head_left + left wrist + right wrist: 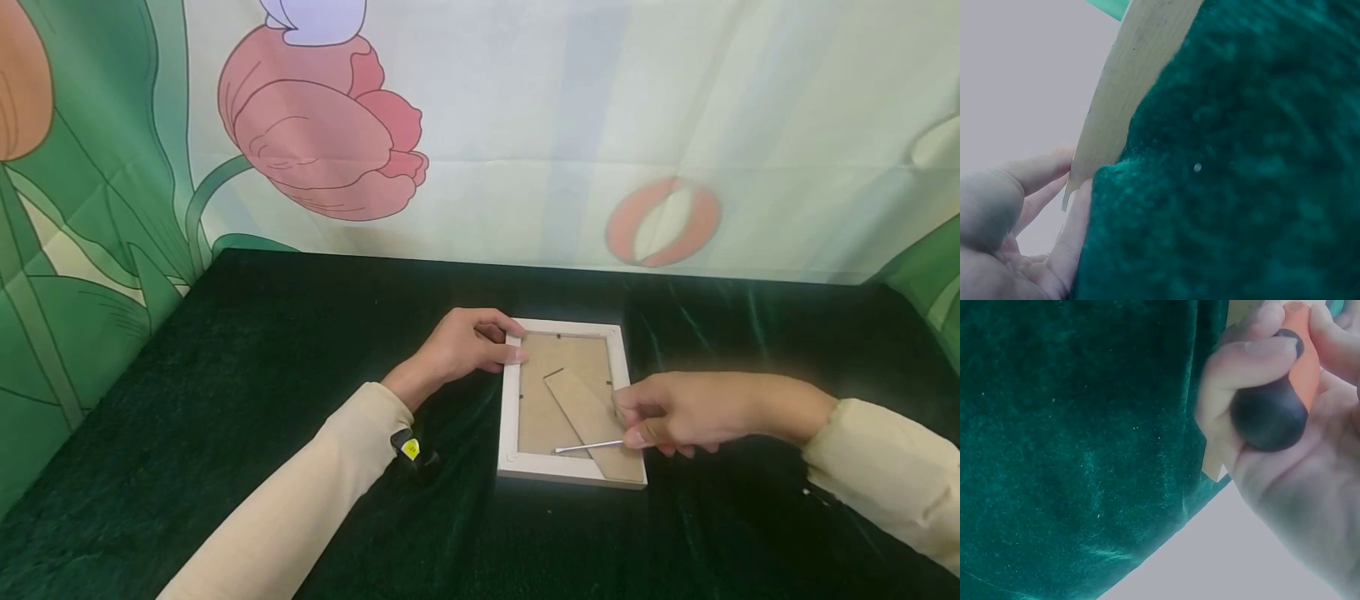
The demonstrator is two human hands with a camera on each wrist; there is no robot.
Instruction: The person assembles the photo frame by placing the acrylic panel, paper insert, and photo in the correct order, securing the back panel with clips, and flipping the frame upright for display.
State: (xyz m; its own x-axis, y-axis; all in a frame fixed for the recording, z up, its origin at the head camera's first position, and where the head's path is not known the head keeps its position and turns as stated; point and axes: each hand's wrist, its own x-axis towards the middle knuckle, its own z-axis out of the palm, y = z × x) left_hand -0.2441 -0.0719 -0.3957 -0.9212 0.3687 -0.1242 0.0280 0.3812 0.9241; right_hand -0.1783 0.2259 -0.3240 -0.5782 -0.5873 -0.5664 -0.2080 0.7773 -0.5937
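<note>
A white-edged picture frame [510, 417] lies back side up, showing its tan backing board [536, 425] and a slanted stand leg [581, 404]. My left hand [467, 346] grips the frame's upper left edge with thumb and fingers; the left wrist view shows them at the wooden side [1122, 81]. In my right hand [693, 410] is a screwdriver [588, 447], its shaft pointing left across the stand leg. The tip rests near the board's lower left edge; contact with a tab there is too small to tell. Fingers wrap its black and orange handle [1305, 369].
Dark green velvet cloth [300, 333] covers the table. Behind it hangs a curtain [510, 125] printed with flowers. Small dark tabs [609, 383] sit around the board's edge. A black item with a yellow label [408, 450] is at the left cuff.
</note>
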